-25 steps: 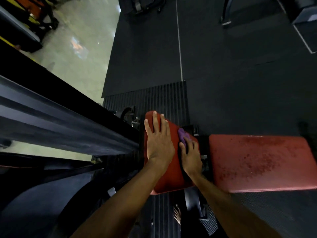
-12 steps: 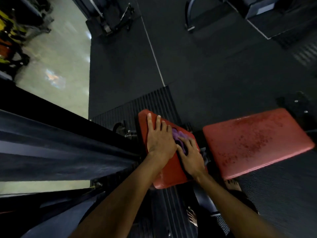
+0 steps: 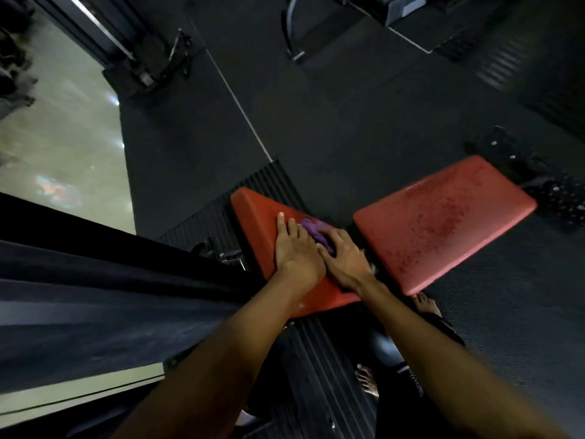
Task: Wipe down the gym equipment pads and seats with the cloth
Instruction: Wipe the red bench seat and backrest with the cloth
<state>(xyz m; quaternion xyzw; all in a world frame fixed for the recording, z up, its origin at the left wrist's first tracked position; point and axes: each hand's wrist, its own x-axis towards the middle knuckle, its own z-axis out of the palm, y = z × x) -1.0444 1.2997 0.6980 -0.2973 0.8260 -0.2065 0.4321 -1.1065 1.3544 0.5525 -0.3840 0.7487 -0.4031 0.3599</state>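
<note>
left forearm (image 3: 221, 359), right forearm (image 3: 443, 353) bare; left foot (image 3: 367, 380), right foot (image 3: 425, 305) bare, just below red pad (image 3: 256, 213); dark legwear above them

left: dark frame (image 3: 95, 280) blocks | right: gap, then seat pad (image 3: 443, 223)
</note>
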